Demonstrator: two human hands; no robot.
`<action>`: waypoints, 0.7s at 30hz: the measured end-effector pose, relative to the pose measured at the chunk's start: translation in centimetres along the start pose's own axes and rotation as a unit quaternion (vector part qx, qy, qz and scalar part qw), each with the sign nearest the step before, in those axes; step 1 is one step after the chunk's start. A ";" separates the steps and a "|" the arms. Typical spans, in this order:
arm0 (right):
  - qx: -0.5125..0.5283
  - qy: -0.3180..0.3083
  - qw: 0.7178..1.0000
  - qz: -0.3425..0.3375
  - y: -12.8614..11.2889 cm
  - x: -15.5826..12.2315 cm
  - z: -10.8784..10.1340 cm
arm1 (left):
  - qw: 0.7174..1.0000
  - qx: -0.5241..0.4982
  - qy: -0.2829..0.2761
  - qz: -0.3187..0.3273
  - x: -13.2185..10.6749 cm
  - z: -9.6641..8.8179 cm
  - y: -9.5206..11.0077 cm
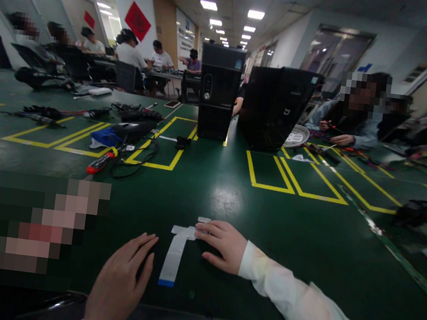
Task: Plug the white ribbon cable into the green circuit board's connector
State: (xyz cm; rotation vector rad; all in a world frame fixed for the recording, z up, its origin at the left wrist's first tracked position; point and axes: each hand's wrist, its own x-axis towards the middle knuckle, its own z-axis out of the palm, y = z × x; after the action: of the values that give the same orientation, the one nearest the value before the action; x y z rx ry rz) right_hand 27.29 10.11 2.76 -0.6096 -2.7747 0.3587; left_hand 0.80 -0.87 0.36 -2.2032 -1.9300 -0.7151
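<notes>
A white flat ribbon cable (173, 261) with a blue end lies on the green table, its upper part forming a T shape. My right hand (224, 244) rests flat with fingers stretched out, the fingertips over the cable's upper right end and hiding part of it. A small pale strip (204, 219) shows just beyond those fingertips. To the left of the cable is my left hand (123, 278), open, its fingers extended and the thumb apart. It holds nothing and does not touch the cable.
Two black computer towers (216, 100) stand ahead. A red-handled screwdriver (100, 161), a blue cloth-like item (105, 137) and black cables (136, 158) lie ahead left. Yellow tape outlines (272, 188) mark the table (268, 224). Across the table sits a person (359, 115) near a white basket (297, 136).
</notes>
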 end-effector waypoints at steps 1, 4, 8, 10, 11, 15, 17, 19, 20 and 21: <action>-0.001 -0.003 1.000 0.000 0.0 0.0 0.0 | 1.000 0.001 0.001 0.003 0.0 0.0 0.0; 0.004 -0.005 1.000 -0.011 0.0 -0.1 0.0 | 1.000 0.004 0.003 0.011 0.1 0.0 -0.1; 0.017 0.024 0.999 -0.025 0.3 -0.6 -0.1 | 1.000 0.007 0.003 0.012 0.0 0.1 -0.2; -0.004 0.056 0.998 -0.007 1.4 -1.4 -0.3 | 1.000 0.007 0.003 0.009 -0.1 0.1 -0.2; -0.023 0.075 0.997 0.012 2.4 -1.9 -0.5 | 1.000 0.007 0.001 0.008 -0.1 0.2 -0.2; -0.129 0.181 0.964 0.147 9.1 -6.6 -2.2 | 1.000 0.007 -0.011 0.002 -0.2 0.2 -0.2; -0.204 0.205 0.918 0.272 13.1 -10.8 -3.6 | 1.000 0.008 -0.015 -0.003 -0.3 0.2 -0.2; -0.280 0.190 0.826 0.451 16.3 -15.9 -5.2 | 1.000 0.004 -0.017 -0.005 -0.2 0.2 -0.2; -0.306 0.170 0.772 0.531 17.3 -18.6 -6.0 | 1.000 0.002 -0.016 -0.004 -0.2 0.2 -0.2; -0.314 0.170 0.741 0.569 17.9 -21.1 -6.8 | 1.000 0.000 -0.015 -0.005 -0.2 0.2 -0.2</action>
State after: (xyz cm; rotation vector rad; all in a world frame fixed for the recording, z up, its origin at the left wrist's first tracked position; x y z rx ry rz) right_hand 54.56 17.86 -0.71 -2.2280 -1.7639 -0.4828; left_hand 0.64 -0.95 0.04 -2.2182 -1.9557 -0.6878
